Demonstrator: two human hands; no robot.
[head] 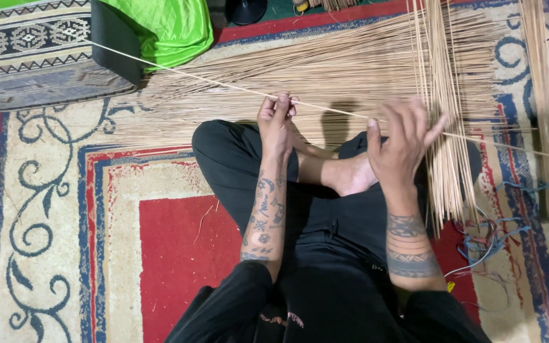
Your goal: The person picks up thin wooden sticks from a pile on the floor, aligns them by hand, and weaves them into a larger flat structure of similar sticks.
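Nearest the camera are the person's black sleeves and black trousers [325,254], legs folded cross-legged on the floor, with one bare foot [351,174] resting between the knees and both tattooed forearms reaching forward over the lap. The left hand [276,121] is closed, its fingers pinched together on a single long thin stick [192,75] that runs slantwise from the upper left, past a black panel, down to the right. The right hand [401,143] is held with fingers spread apart, its palm turned away from the camera and laid over the same stick, which passes under its fingers and continues out to the right; whether it actually grips the stick cannot be told. Just beyond both hands lies a broad heap of pale thin sticks [338,63] spread flat across the floor, and a tighter bunch of upright-lying sticks [446,127] crosses it on the right, reaching down beside the right knee. Under everything is a patterned carpet [52,209] in red, cream and blue. Loose blue string [487,238] lies tangled on the carpet near the right knee. A bright green cloth [166,25] sits at the upper left, beside a striped woven mat [27,44].
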